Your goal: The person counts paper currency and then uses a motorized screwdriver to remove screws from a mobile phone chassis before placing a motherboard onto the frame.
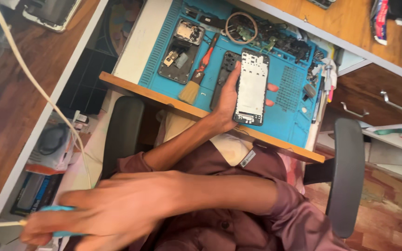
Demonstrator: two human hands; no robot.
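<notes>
Left hand (pixel 226 100) clasping a stripped phone frame (pixel 251 87) over the blue mat (pixel 294 111), right hand (pixel 112 216) closed on a blurred light-blue tool (pixel 54 210) with cream cable (pixel 33 79), brush (pixel 196 76) and opened phone (pixel 182 51) beside on the counter (pixel 164 98).

Left hand (pixel 226 100) grips an opened phone frame (pixel 251 87) above the blue work mat (pixel 289 111) — brush (pixel 196 79) just beside. Right hand (pixel 112 214), blurred, closes on a light-blue object (pixel 54 209) — white cable (pixel 33 83) attached.

A white work table (pixel 138 44) with a wooden front edge carries a blue repair mat (pixel 298 109). On the mat lie an opened phone body (pixel 181 51) at the left, a brush (pixel 196 79) just right of it, and a wire ring (pixel 241 28) with small dark parts (pixel 294 46) at the far side.
</notes>
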